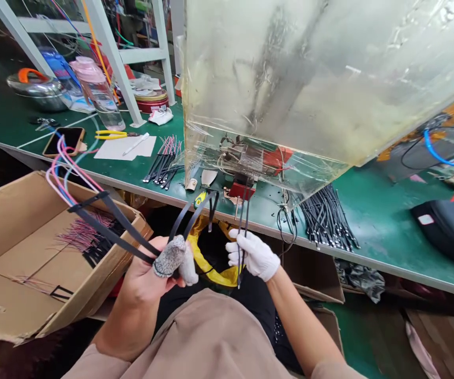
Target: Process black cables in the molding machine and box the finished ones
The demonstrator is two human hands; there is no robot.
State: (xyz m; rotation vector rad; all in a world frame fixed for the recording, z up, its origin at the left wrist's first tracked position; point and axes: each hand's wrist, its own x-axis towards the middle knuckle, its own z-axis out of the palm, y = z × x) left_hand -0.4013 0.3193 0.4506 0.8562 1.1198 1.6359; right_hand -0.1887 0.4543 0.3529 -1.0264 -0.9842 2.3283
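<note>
My left hand [144,279], with grey cloth cots on thumb and finger, is closed around flat black cables [118,234]. Pink, white and blue wires [59,181] stick out of their far end, over the box. Other black strips curve up from this hand toward the bench edge. A white glove covers my right hand [256,256], which pinches a pair of thin black cables [243,226] hanging upright. Their upper ends reach the red block [243,189] of a small machine at the bench edge. A clear plastic guard [227,79] stands over that machine.
An open cardboard box [17,231] at left contains wired cables. Cable bundles lie on the green bench [377,210] at right and left of the guard. A yellow-rimmed bag [203,263] hangs below. Pliers [110,135], a phone [65,142] and a bottle [100,95] stand left; a black case [448,231] right.
</note>
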